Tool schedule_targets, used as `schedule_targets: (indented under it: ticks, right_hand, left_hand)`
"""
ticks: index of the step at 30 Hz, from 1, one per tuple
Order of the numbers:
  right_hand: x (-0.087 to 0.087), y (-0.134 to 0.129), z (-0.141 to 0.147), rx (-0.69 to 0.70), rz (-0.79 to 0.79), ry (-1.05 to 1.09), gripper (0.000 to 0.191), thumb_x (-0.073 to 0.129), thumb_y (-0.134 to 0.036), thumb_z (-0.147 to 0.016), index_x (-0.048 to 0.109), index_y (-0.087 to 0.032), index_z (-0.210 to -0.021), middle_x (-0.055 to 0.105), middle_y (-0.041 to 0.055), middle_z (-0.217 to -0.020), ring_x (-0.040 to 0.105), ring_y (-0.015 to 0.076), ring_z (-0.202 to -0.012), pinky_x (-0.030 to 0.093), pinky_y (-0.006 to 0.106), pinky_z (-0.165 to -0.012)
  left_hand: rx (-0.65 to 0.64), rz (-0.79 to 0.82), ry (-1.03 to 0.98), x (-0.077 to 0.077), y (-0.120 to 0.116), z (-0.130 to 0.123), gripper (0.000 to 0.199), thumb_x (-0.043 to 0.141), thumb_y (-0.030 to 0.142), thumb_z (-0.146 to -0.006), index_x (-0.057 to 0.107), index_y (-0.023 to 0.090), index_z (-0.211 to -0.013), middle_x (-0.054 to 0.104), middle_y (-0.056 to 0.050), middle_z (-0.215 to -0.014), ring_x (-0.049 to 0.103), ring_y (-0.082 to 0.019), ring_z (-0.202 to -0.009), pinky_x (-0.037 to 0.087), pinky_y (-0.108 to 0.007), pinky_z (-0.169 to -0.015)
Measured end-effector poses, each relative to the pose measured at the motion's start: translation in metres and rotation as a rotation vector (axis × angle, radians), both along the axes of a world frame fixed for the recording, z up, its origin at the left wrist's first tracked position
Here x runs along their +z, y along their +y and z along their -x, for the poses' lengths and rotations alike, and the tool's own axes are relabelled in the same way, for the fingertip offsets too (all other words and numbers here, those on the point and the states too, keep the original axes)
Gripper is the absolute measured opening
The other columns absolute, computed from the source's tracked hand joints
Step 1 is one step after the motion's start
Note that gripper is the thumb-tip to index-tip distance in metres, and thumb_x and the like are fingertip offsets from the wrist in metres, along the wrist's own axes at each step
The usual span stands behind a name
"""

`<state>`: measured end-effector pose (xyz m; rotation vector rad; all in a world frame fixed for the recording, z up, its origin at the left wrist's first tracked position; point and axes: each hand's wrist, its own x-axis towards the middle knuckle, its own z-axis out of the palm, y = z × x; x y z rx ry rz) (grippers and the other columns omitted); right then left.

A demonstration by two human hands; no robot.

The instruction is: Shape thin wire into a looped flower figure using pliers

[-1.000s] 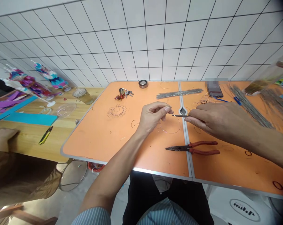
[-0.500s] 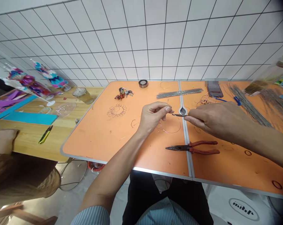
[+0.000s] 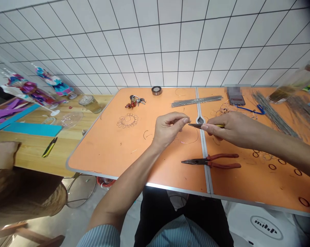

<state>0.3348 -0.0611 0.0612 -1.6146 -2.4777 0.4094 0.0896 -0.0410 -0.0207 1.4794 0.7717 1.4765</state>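
Observation:
My left hand point(image 3: 167, 128) is closed in a pinch over the middle of the orange table, with a thin wire at its fingertips. My right hand point(image 3: 228, 127) grips a slim pointed tool point(image 3: 195, 125) with a dark tip and a yellow handle. The tool's tip meets the wire just beside my left fingertips. A thin wire loop point(image 3: 192, 141) hangs or lies below my hands; I cannot tell which. Nearer to me, long-nose pliers point(image 3: 210, 161) with red handles lie across the table's seam.
Around my hands on the table point(image 3: 106, 151) are a wire flower-like ring point(image 3: 128, 120), keys point(image 3: 136, 101), a tape roll point(image 3: 156, 90), metal rods point(image 3: 196, 101), a phone point(image 3: 235, 96), more rods point(image 3: 277, 115) and a glass jar point(image 3: 286, 87). Another person's arm point(image 3: 3, 151) rests at left.
My right hand has turned and risen slightly, baring the tool's yellow handle, a blue curved piece behind it and several dark rings. My left hand stays nearly still.

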Motion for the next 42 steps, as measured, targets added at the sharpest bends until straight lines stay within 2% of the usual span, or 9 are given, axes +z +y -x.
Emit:
schedule_targets:
  ticks: [3,8,11,15,18,24,28,33,42]
  right_hand:
    - [0.007,0.002,0.004,-0.040,0.223,0.032,0.070,0.049,-0.068,-0.115,0.057,-0.023,-0.061,0.059,0.0018,-0.059,0.049,0.0168,-0.054,0.034,0.041,-0.062]
    - [0.013,0.003,0.005,-0.063,0.293,0.056,0.073,0.050,-0.074,-0.111,0.061,-0.023,-0.060,0.051,0.0007,-0.056,0.044,0.0163,-0.053,0.033,0.040,-0.062]
    - [0.010,0.002,-0.001,-0.076,0.302,0.035,0.064,0.052,-0.064,-0.113,0.067,-0.023,-0.066,0.053,0.0013,-0.060,0.048,0.0176,-0.056,0.034,0.040,-0.064]
    - [-0.007,-0.001,-0.005,-0.213,0.164,0.162,0.045,0.066,-0.059,-0.107,0.072,-0.023,-0.080,0.070,0.0052,-0.079,0.062,0.0226,-0.072,0.038,0.040,-0.068]
    - [-0.026,-0.001,0.008,-0.259,0.059,0.452,0.032,0.079,-0.056,-0.095,0.078,-0.024,-0.096,0.076,0.0056,-0.093,0.068,0.0256,-0.085,0.047,0.039,-0.074]
    - [-0.050,0.003,0.048,-0.256,0.037,0.737,0.020,0.083,-0.041,-0.086,0.071,-0.026,-0.091,0.067,0.0020,-0.084,0.059,0.0203,-0.073,0.050,0.037,-0.067]
    - [-0.053,0.005,0.052,-0.249,0.080,0.728,0.016,0.080,-0.038,-0.086,0.070,-0.027,-0.089,0.062,0.0003,-0.078,0.056,0.0196,-0.071,0.048,0.036,-0.065]
    - [-0.058,0.005,0.053,-0.258,0.048,0.700,0.018,0.077,-0.041,-0.088,0.077,-0.026,-0.097,0.068,0.0028,-0.085,0.062,0.0220,-0.076,0.049,0.038,-0.068]
    - [-0.074,0.005,0.054,-0.264,-0.069,0.594,0.024,0.073,-0.051,-0.096,0.081,-0.028,-0.096,0.065,0.0012,-0.072,0.060,0.0225,-0.068,0.039,0.037,-0.062]
  left_hand:
    - [0.018,-0.070,0.068,-0.001,-0.002,-0.002,0.036,0.091,0.058,-0.094,0.090,0.024,-0.085,0.082,-0.006,-0.084,0.064,-0.013,-0.064,0.053,-0.030,-0.063]
    - [0.026,-0.051,0.096,-0.003,-0.001,-0.005,0.036,0.091,0.058,-0.093,0.089,0.023,-0.082,0.082,-0.006,-0.082,0.063,-0.014,-0.065,0.052,-0.031,-0.063]
    - [0.046,0.055,0.010,-0.006,0.004,-0.004,0.033,0.093,0.054,-0.090,0.088,0.022,-0.084,0.082,-0.005,-0.083,0.060,-0.012,-0.061,0.051,-0.028,-0.059]
    - [0.052,0.168,-0.063,-0.009,0.013,0.000,0.031,0.092,0.050,-0.089,0.086,0.020,-0.084,0.083,-0.004,-0.082,0.060,-0.010,-0.059,0.051,-0.025,-0.058]
    - [0.031,0.241,-0.059,-0.009,0.016,0.002,0.030,0.093,0.048,-0.086,0.083,0.019,-0.082,0.083,-0.004,-0.082,0.058,-0.008,-0.056,0.049,-0.024,-0.056]
    - [-0.037,0.378,-0.054,-0.014,0.018,0.004,0.030,0.094,0.047,-0.084,0.082,0.020,-0.084,0.084,-0.004,-0.084,0.057,-0.007,-0.053,0.044,-0.025,-0.054]
    - [-0.074,0.475,-0.094,-0.019,0.024,0.006,0.035,0.099,0.048,-0.077,0.081,0.020,-0.083,0.083,-0.003,-0.083,0.055,-0.006,-0.051,0.046,-0.025,-0.054]
    - [-0.083,0.534,-0.131,-0.019,0.026,0.005,0.039,0.103,0.049,-0.069,0.081,0.020,-0.082,0.084,-0.004,-0.084,0.055,-0.007,-0.050,0.043,-0.024,-0.051]
    - [-0.086,0.539,-0.117,-0.015,0.023,0.002,0.037,0.103,0.045,-0.069,0.079,0.019,-0.080,0.079,-0.003,-0.081,0.054,-0.007,-0.053,0.043,-0.025,-0.052]
